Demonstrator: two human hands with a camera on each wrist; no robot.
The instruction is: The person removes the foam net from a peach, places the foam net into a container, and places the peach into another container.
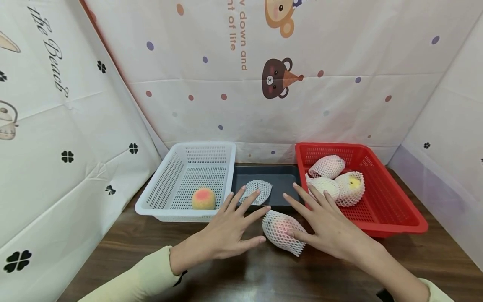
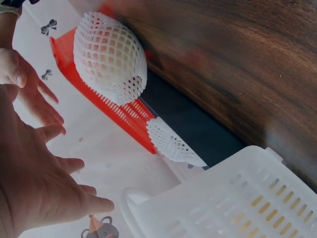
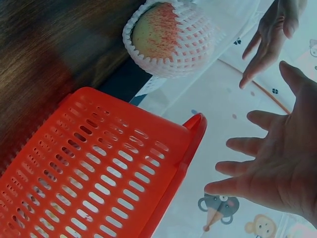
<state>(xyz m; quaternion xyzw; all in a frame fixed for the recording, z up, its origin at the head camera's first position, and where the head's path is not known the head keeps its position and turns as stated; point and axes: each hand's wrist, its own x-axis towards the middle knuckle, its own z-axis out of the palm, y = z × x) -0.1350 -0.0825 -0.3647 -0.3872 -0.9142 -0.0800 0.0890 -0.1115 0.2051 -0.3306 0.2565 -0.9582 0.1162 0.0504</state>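
A peach in a white foam net [image 1: 281, 230] lies on the brown table, between my two hands. My left hand [image 1: 227, 234] is held to its left with the fingers straight and spread. To its right my right hand [image 1: 329, 228] is spread in the same way, its thumb overlapping the peach in the head view. In the right wrist view the netted peach [image 3: 171, 42] shows its red and yellow skin at the net's open end, and both hands are apart from it. Neither hand holds anything.
An empty-looking foam net [image 1: 260, 191] lies in a dark grey tray [image 1: 279, 171] behind the peach. On the left, a white basket [image 1: 177, 161] holds one bare peach [image 1: 203, 198]. The red basket [image 1: 396, 205] on the right contains several netted fruits [image 1: 327, 166]. Printed cloth surrounds the table.
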